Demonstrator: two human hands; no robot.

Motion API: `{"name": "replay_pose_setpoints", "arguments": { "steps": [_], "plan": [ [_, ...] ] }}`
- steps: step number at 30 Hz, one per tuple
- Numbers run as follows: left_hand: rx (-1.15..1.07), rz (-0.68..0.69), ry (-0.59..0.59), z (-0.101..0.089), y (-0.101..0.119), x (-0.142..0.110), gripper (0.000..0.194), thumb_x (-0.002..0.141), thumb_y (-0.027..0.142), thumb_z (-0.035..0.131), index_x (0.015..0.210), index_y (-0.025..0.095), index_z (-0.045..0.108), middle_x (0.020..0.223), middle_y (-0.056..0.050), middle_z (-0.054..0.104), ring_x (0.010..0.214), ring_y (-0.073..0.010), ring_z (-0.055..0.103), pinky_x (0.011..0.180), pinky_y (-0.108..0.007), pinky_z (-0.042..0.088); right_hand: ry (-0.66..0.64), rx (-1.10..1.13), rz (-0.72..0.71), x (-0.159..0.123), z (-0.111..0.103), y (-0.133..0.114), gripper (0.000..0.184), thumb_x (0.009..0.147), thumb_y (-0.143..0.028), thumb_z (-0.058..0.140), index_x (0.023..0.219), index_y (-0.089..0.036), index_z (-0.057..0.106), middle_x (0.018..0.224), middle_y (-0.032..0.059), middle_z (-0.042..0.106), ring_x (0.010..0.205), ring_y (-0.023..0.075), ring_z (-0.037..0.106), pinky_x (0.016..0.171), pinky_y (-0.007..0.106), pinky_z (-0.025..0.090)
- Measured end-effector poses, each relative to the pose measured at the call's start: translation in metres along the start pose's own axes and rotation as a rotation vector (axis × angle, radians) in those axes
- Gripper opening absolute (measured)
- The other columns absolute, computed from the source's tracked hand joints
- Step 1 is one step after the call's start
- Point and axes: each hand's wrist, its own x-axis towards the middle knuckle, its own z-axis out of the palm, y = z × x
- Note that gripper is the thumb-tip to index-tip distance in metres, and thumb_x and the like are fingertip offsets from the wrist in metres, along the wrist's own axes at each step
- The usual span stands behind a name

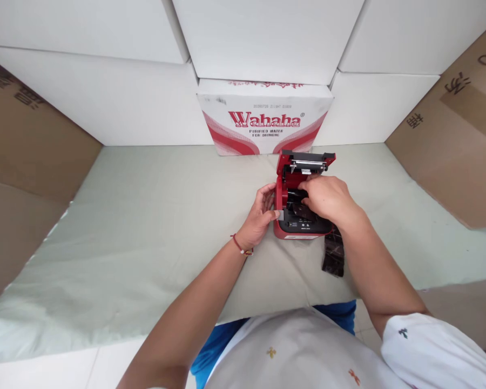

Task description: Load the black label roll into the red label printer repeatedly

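A small red and black label printer (303, 229) stands on the cloth with its lid (305, 159) raised. My left hand (261, 210) grips its left side, fingers along the outer wall and thumb on a grey tab at the front left corner. Inside the open compartment, my right hand (328, 197) has its fingers closed around a dark, glossy roll (295, 195); the fingertips are partly hidden. Below that roll, a black patterned piece (302, 210) lies over the front of the compartment. Another black patterned strip (332, 254) rests on the cloth by the printer's front right corner.
A pale green cloth (166, 216) covers the table. Behind the printer a white and red Wahaba-style water carton, lettered "Wahaha" (267, 121), leans against stacked white boxes (267, 38). Brown cardboard (32, 151) stands at the left, and more cardboard (457, 151) at the right.
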Motion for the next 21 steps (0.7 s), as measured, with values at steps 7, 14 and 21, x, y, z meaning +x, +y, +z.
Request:
{"name": "replay_pose_setpoints", "arguments": {
  "steps": [7,14,21],
  "plan": [
    [0.029,-0.002,-0.003,-0.001,-0.001,-0.001,0.076,0.078,0.043,0.085,0.144,0.031,0.05,0.168,-0.008,0.047,0.162,-0.0319,0.036,0.136,-0.052,0.026,0.009,-0.018,0.092,-0.002,0.0,-0.012,0.032,0.096,-0.023,0.062,0.121,-0.02,0.081,0.127,0.019,0.078,0.105,0.0377,0.075,0.074,0.041,0.052],
    [0.011,-0.002,0.004,0.0,-0.001,0.0,0.074,0.078,0.041,0.085,0.143,0.031,0.051,0.167,-0.007,0.048,0.162,-0.032,0.035,0.136,-0.052,0.025,0.025,-0.001,0.022,-0.001,0.002,-0.005,0.036,0.095,-0.024,0.063,0.125,-0.028,0.081,0.131,0.0117,0.078,0.11,0.0335,0.074,0.079,0.039,0.052],
    [0.004,-0.001,0.0,0.001,0.0,0.0,0.073,0.077,0.041,0.086,0.141,0.031,0.052,0.165,-0.007,0.05,0.162,-0.0315,0.036,0.136,-0.051,0.025,-0.038,0.05,-0.053,0.009,-0.001,0.015,0.038,0.095,-0.028,0.067,0.13,-0.034,0.08,0.122,0.0027,0.084,0.109,0.0288,0.075,0.084,0.037,0.051]
  ]
}}
